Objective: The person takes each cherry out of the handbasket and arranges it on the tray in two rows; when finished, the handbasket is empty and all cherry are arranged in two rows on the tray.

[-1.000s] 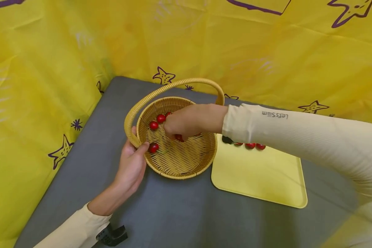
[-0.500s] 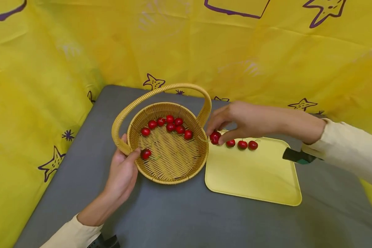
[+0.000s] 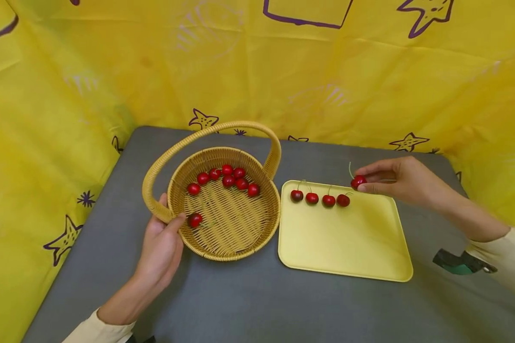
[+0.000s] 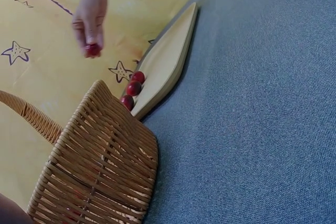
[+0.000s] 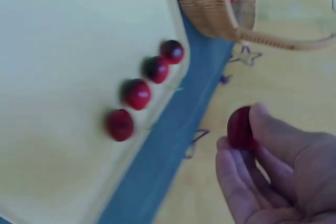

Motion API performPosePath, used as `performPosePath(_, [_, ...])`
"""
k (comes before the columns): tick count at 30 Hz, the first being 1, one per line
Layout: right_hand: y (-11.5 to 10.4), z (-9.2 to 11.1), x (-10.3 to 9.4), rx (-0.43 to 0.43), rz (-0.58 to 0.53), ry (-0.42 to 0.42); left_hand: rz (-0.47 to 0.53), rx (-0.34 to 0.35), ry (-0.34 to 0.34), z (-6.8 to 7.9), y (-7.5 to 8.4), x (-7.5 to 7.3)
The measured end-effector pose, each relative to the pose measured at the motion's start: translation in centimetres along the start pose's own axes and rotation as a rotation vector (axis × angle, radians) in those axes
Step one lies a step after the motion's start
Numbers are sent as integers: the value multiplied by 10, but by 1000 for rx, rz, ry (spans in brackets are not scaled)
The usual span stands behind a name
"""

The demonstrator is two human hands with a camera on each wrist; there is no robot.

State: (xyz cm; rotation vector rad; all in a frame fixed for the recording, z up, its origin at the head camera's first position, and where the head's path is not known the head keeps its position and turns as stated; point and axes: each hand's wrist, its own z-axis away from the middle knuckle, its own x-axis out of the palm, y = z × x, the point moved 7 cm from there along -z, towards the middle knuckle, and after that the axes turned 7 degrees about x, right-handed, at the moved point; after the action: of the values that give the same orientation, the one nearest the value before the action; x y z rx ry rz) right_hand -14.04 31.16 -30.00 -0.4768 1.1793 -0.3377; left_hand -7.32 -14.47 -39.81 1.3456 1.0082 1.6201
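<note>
My left hand (image 3: 162,245) grips the left side of the round wicker basket (image 3: 225,256), thumb over the rim beside the handle's foot. Inside the basket lie several red cherries (image 3: 228,181), most along the far side, with one darker cherry near my thumb. My right hand (image 3: 405,181) pinches a cherry (image 3: 358,181) between thumb and fingers, its stem pointing up, above the far right part of the yellow tray (image 3: 343,247). A row of several cherries (image 3: 328,200) lies along the tray's far edge. The right wrist view shows the pinched cherry (image 5: 241,128) at the fingertips.
The basket's arched handle (image 3: 214,127) stands up over its far side. Tray and basket sit side by side, nearly touching, on a grey cloth-covered table (image 3: 249,305). A yellow patterned curtain (image 3: 154,71) rises behind the table's far edge.
My right hand came out of the basket to the tray's far left corner, then moved right with a cherry. A cherry now lies at that corner. The left hand keeps its grip.
</note>
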Motion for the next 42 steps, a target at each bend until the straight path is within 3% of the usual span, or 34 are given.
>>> performPosePath(6, [52, 5, 18, 180, -96, -21, -5, 11, -2, 0, 0, 0])
performPosePath(12, [76, 4, 36, 225, -102, -29, -1, 0, -9, -1, 0, 0])
performPosePath(23, [92, -5, 53, 253, -101, -36, -10, 5, -38, 0, -2, -1])
performPosePath(42, [91, -15, 53, 240, -10, 2, 2, 7, -41, -1, 0, 0])
